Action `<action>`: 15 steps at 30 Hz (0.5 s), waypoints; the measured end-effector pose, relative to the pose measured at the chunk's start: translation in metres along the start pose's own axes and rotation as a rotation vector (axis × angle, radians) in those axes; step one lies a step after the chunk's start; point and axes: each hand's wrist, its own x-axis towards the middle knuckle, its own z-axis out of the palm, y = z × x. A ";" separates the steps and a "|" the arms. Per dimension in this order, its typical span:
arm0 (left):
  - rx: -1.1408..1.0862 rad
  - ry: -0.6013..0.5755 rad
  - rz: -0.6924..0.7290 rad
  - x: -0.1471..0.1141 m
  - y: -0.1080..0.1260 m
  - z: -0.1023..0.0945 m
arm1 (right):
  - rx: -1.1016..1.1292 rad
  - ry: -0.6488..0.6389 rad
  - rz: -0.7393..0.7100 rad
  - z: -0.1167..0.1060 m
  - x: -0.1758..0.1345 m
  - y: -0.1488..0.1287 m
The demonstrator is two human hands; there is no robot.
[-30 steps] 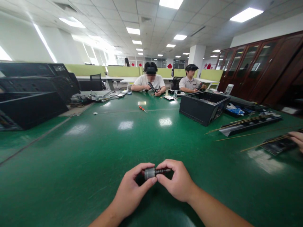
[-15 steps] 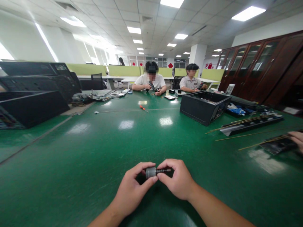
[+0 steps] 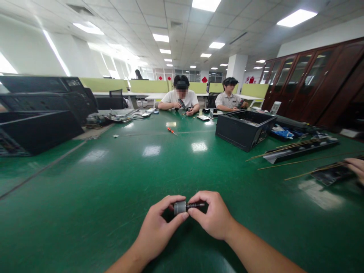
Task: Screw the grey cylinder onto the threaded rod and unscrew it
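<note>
A short grey metal cylinder with a thin dark shaft, ringed like a spring or screw thread, (image 3: 180, 207) is held just above the green tabletop, the shaft pointing right. My left hand (image 3: 159, 223) is closed around the cylinder, thumb below and fingers above. From the other side my right hand (image 3: 214, 215) pinches the base of the shaft, where it meets the cylinder. The shaft's lighter tip shows between its thumb and forefinger. Whether the rings are a separate spring I cannot tell.
An orange screwdriver (image 3: 171, 131) lies farther up the green table (image 3: 113, 182). Black computer cases stand left (image 3: 51, 131) and right (image 3: 236, 132). Thin rods (image 3: 287, 145) lie on metal rails, near another person's hand (image 3: 356, 167). Two people sit opposite, holding tools.
The view has shifted very slightly. Both my hands keep the same grip on the metal cylinder and its shaft.
</note>
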 end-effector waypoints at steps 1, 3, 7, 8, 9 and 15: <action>0.004 0.003 0.002 0.000 0.000 0.000 | -0.004 0.001 -0.004 0.000 0.000 0.000; 0.011 0.009 0.009 0.000 0.001 0.000 | -0.008 0.000 -0.007 0.000 0.000 0.000; 0.018 0.014 0.019 0.001 0.001 0.000 | -0.004 -0.002 -0.008 0.000 -0.001 -0.001; 0.017 0.013 0.017 0.001 0.001 0.000 | -0.005 -0.001 -0.010 -0.001 -0.001 -0.001; 0.015 0.012 0.014 0.001 0.001 0.001 | -0.006 -0.001 -0.012 -0.001 -0.001 -0.001; 0.008 0.003 0.004 0.001 0.000 0.001 | -0.015 0.003 -0.014 -0.002 0.000 0.000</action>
